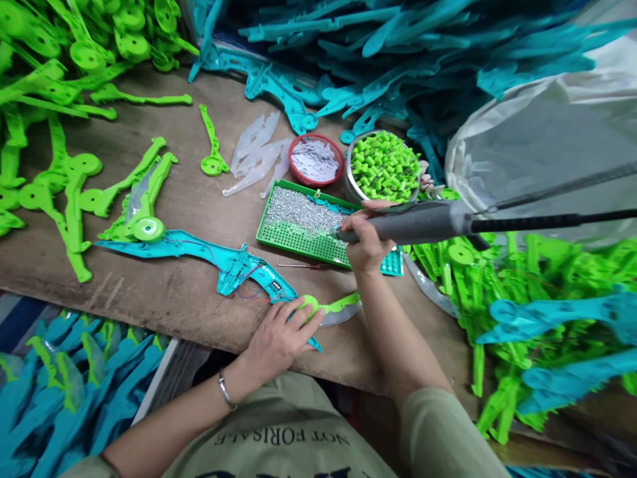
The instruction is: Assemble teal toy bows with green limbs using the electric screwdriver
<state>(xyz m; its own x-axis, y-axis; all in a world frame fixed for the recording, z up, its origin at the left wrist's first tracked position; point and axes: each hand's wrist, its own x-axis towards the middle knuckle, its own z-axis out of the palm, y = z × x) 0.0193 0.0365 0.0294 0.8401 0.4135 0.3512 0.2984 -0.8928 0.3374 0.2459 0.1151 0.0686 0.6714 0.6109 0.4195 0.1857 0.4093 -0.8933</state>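
Note:
My right hand (369, 240) is wrapped around a grey electric screwdriver (423, 222). Its tip reaches into a green perforated tray (293, 240), above a heap of small silver screws (303, 211). My left hand (283, 332) presses on the right end of a long blue plastic shell (199, 247), with fingers curled over a lime-green round-ended arm (341, 304) fitted there. A clear strip lies along that arm. Thin wires and small parts show inside the shell. At its left end sits another lime-green arm (149, 229) with a clear piece.
A red basket (290, 159) holds white slips; a metal bowl (351, 179) holds small green pieces. Clear plastic pieces (256, 162) lie nearby. Green parts (74, 179) pile up left and right, blue shells (373, 60) at the back. A thin screwdriver (303, 267) lies before the tray.

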